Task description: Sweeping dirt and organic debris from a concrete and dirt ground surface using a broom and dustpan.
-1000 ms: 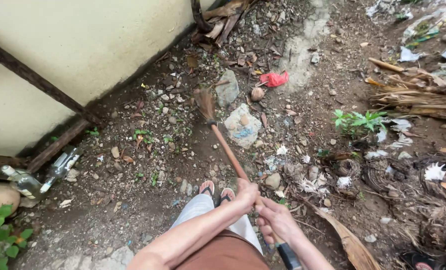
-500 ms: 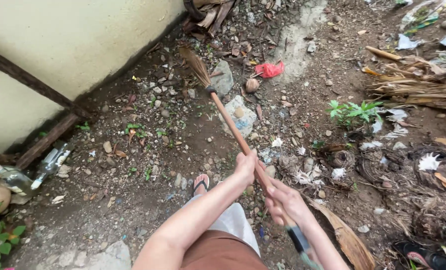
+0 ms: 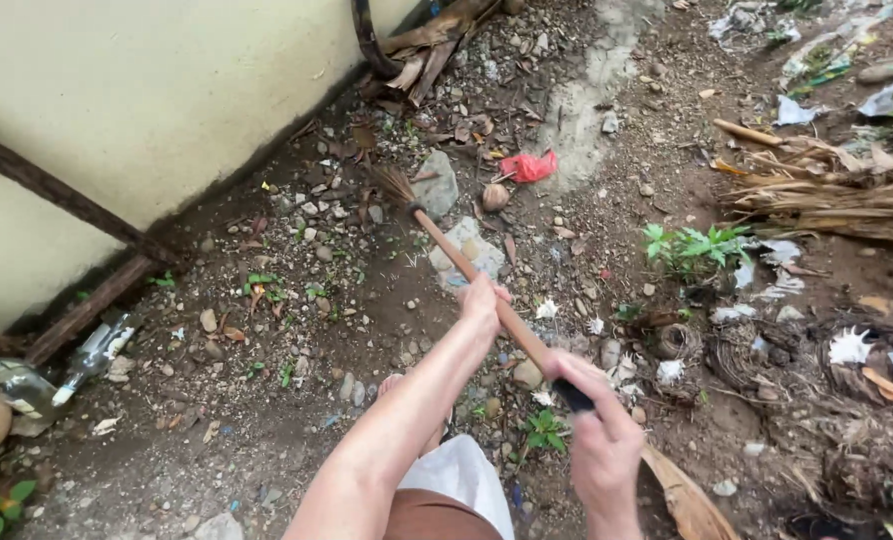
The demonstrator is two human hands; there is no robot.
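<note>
We grip the broom (image 3: 467, 268) with both hands: left hand (image 3: 484, 300) closed mid-handle, right hand (image 3: 597, 425) closed at its dark end. Bristles rest on the stony ground (image 3: 267, 400) near the wall (image 3: 147, 100).

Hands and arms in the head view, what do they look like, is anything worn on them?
Both arms are bare, with no sleeves showing. The left hand and the right hand wear no gloves, and no rings, watch or bracelets can be seen. The left forearm runs long and slim up from the bottom edge.
</note>
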